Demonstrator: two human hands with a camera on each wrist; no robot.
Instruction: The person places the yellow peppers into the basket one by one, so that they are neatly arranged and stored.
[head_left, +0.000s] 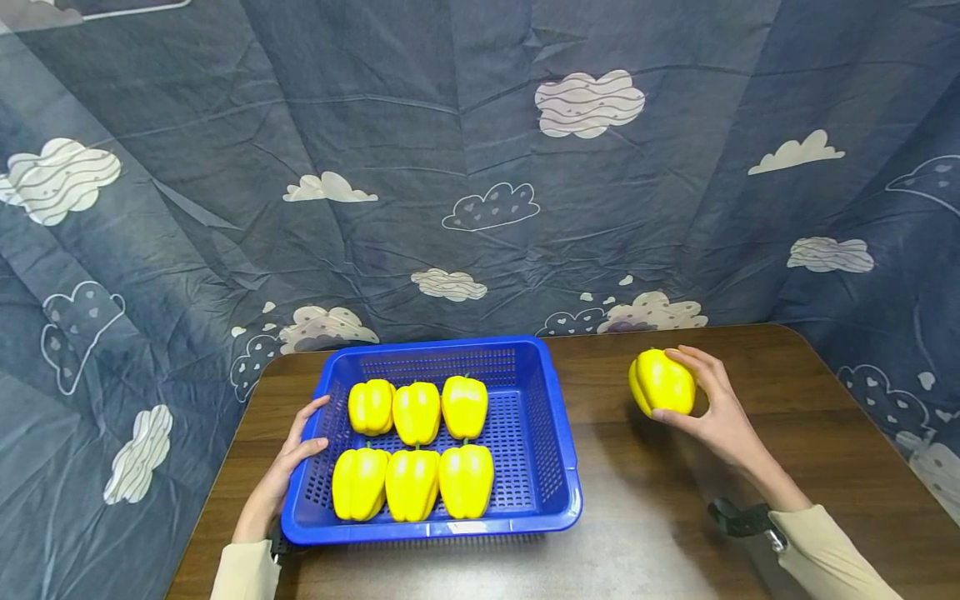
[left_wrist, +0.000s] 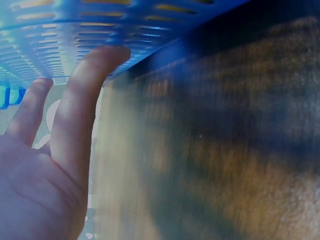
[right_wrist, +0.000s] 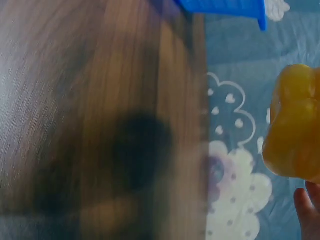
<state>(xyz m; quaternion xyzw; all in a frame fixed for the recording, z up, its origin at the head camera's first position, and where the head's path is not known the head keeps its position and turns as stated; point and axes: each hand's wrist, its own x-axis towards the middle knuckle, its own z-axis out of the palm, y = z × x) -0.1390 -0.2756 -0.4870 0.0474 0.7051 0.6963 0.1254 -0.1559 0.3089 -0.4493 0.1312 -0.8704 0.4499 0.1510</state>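
Observation:
A blue plastic basket (head_left: 525, 527) stands on the table, with several yellow bell peppers (head_left: 465, 482) in two rows inside it. My left hand (head_left: 279, 475) grips the basket's left rim, two of its digits reaching over the edge. In the left wrist view, fingers (left_wrist: 75, 115) of that hand lie against the slotted outer wall. Off to the right of the basket, my right hand (head_left: 716, 412) holds another yellow bell pepper (head_left: 660, 382) between thumb and fingers, above the table. The right wrist view shows this pepper (right_wrist: 295, 130) at its right edge, with only fingertips below it.
The brown wooden table (head_left: 622, 517) carries the basket on its left half. Behind it hangs a dark blue cloth (head_left: 405, 250) printed with white clouds. The right part of the basket floor (head_left: 513, 442) shows bare beside the peppers.

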